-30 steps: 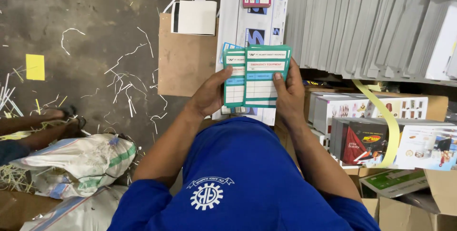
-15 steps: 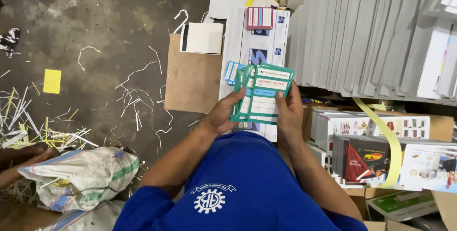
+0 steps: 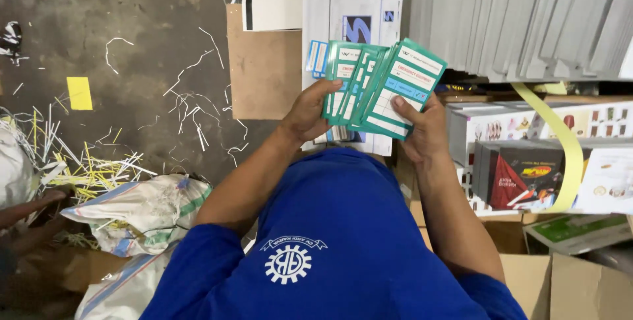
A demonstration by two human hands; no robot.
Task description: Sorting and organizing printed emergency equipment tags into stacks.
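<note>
A: Cards [image 3: 376, 86] now fanned. Several green-and-white edges show, stepped left to right, in front of the chest above the blue shirt [image 3: 343, 227].

B: A second ago?

A: One squared stack, face flat to the camera. Half a second ago the top card had begun to slide and tilt. Now the spread is wide, so by my reading the work has gone from holding the stack to leafing through it, card by card.

B: Hands?

A: Left hand [image 3: 308, 112] grips the fan's left lower corner, thumb on the front face, fingers curled behind and mostly hidden. Right hand [image 3: 422, 128] holds the right side, thumb pressed flat across the front of the nearest card, other fingers behind the stack; how far they spread, I cannot tell. Both hands pinch the cards; neither is open.

B: Anything else shifted?

A: The view has dropped closer and tilted. The cardboard sheet [image 3: 264, 63] on the floor sits just left of the fan, as before. The white sack [image 3: 142, 218] lies lower left beside yellow paper strips [image 3: 86, 168]. Grey boards [image 3: 527, 16] lean upper right, printed boxes [image 3: 527, 175] below them. The cards touch none of these.
</note>
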